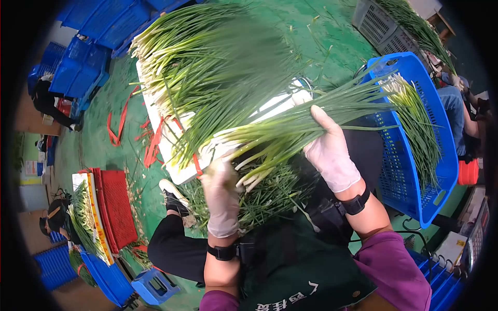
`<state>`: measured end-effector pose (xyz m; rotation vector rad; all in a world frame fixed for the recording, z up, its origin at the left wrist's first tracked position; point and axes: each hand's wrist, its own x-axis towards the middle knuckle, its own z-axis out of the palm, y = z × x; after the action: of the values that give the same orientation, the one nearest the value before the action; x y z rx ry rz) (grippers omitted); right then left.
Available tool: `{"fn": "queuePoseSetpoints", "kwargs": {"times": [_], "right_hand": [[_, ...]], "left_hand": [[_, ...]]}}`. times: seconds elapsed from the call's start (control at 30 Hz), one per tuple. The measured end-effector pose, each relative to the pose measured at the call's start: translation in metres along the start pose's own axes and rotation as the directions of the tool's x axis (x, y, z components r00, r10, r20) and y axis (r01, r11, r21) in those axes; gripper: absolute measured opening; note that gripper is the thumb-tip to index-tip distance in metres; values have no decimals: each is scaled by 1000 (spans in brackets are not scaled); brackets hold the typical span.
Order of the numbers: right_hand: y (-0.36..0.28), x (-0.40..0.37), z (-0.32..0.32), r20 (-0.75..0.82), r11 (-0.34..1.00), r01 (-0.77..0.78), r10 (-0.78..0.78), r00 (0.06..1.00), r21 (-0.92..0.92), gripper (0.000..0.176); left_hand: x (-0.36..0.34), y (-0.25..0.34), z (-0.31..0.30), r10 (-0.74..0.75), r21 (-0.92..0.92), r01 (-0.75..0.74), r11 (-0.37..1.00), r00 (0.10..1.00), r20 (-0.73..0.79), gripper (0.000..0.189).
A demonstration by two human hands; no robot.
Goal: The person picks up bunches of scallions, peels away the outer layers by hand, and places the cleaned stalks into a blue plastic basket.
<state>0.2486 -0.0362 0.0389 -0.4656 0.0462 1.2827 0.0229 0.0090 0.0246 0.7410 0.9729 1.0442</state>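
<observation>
In the middle of the view, my gloved right hand (331, 147) is closed around a bunch of scallions (275, 129), its thumb lying across the green leaves. The pale root ends point left, and the leaf tips reach over the rim of a blue basket (447, 171). My gloved left hand (220, 189) is by the root ends, with its fingers curled and smeared by motion; whether it grips any stalks cannot be made out. Behind both hands a large heap of scallions (181, 62) lies on a white board (179, 177). Loose green trimmings (272, 194) lie below the bunch.
Scallions (415, 132) lie inside the blue basket at right. Red strips (154, 142) lie by the board. Grey crates (381, 28) stand at upper right, blue crates (78, 65) at upper left. Other people sit left and right. A red crate (116, 207) is at lower left.
</observation>
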Motion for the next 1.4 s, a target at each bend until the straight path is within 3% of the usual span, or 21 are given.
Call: {"fn": "queuePoseSetpoints", "kwargs": {"times": [0.07,0.13,0.23,0.27,0.3,0.37,0.47,0.67,0.73,0.77,0.8,0.83,0.87,0.9,0.93,0.97,1.03,1.07,1.1,1.2,1.4], "right_hand": [[0,-2,1,11,1000,3,-3,1000,-27,45],[3,-5,1,22,997,-2,4,1000,-73,46],[10,-9,4,55,994,-8,14,998,-112,45],[12,-9,4,84,992,-3,14,996,-129,44],[15,-9,3,113,989,6,11,994,-146,44],[16,-7,1,140,987,20,2,990,-156,43],[15,-7,0,136,989,31,-11,991,-146,40],[15,-5,-2,48,980,32,-24,999,-196,35],[10,0,-5,-62,981,5,-18,998,-193,35],[8,2,-4,-93,982,36,-55,994,-187,35],[5,4,-3,-122,981,72,-95,988,-181,35],[1,6,-2,-151,978,113,-140,979,-174,35],[-1,9,-6,-167,976,150,-177,970,-159,36],[-4,9,-7,-188,972,171,-200,962,-159,36],[-6,9,-7,-210,969,187,-219,953,-161,36],[-7,9,-7,-229,966,200,-235,945,-164,36],[-4,10,-10,-230,971,204,-229,946,-125,35],[0,10,-10,-229,974,199,-219,949,-107,35],[3,10,-8,-210,974,208,-223,952,-90,35],[11,10,-1,-171,972,231,-235,957,-44,35],[25,7,-1,-168,972,218,-231,958,-93,35]], "left_hand": [[9,0,-11,139,-48,-149,988,977,-161,23],[4,22,-18,188,205,-180,962,982,-19,26],[-5,49,19,-176,345,113,932,971,160,29],[-2,41,20,-124,362,59,930,979,161,30],[2,38,23,-52,368,-24,930,979,196,29],[-2,41,32,-138,303,95,948,983,123,28],[2,26,27,-91,178,54,983,974,207,27],[2,24,23,-211,123,184,975,942,260,27],[16,-2,-20,72,477,-230,848,943,325,20],[19,-1,-29,159,518,-303,800,939,304,14],[18,12,-32,157,190,-199,961,964,213,10],[19,26,-41,190,-166,-161,973,966,175,7],[22,36,-54,242,-371,-166,914,956,167,8],[24,48,-67,303,-423,-220,879,943,139,12],[18,57,-65,347,-278,-382,881,923,-167,17],[13,65,-60,340,-183,-404,896,890,-303,14],[6,65,-51,278,-78,-323,943,895,-350,14],[-6,58,-38,400,360,-316,878,897,-188,17],[-17,56,-22,308,448,-237,862,947,-93,17],[-39,45,27,-134,438,102,893,990,44,27],[-13,-9,43,-41,354,27,935,999,34,19]]}}
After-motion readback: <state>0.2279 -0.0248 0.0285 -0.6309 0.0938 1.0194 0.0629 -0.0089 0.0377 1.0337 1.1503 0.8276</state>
